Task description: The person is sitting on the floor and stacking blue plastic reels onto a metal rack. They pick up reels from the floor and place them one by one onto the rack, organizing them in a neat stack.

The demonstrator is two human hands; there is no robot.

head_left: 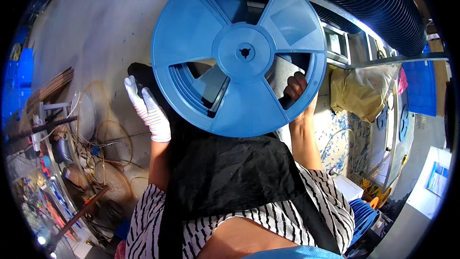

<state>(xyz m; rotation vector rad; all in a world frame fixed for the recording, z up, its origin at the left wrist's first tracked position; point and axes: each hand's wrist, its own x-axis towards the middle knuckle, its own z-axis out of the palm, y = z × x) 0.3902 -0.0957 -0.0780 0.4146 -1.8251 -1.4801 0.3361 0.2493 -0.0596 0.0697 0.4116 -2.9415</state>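
A large blue plastic reel is held up in front of me, its round flange facing up toward my head. Wedge-shaped openings surround its hub, and through the lower left one the rims of more blue layers show. My bare right hand grips the reel's right side, fingers curled through an opening. Off the reel's left edge, my left hand wears a white striped glove. Its fingers are stretched out and hold nothing. A black apron covers my lap below the reel.
Black ribbed ducting and a metal frame run along the upper right. A tan sack lies beneath the frame. On the left are loose coiled cables and a cluttered rack. A white box stands far right.
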